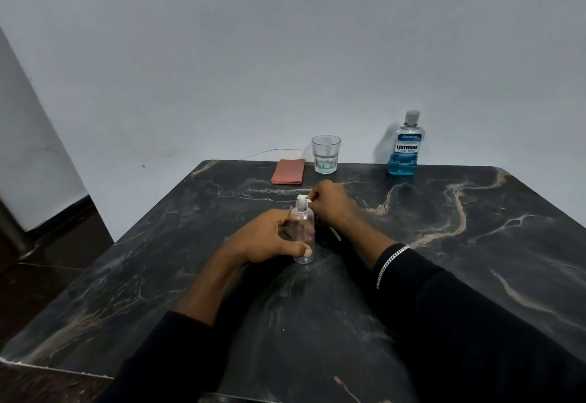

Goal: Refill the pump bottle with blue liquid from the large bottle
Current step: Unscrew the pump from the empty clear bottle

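Note:
A small clear pump bottle (305,231) stands upright near the middle of the dark marble table (444,275) and looks empty. My left hand (269,237) grips its body, thumb across the lower front. My right hand (331,204) pinches the white pump head (302,199) at the bottle's top. The large bottle (406,145), clear with a blue label and a grey cap, stands at the far right edge by the wall. Blue liquid fills only its bottom part.
A clear glass tumbler (326,153) stands at the far edge, left of the large bottle. A folded reddish cloth (288,171) lies to the tumbler's left. A white wall rises right behind the table. A thin white stick (335,234) lies under my right wrist.

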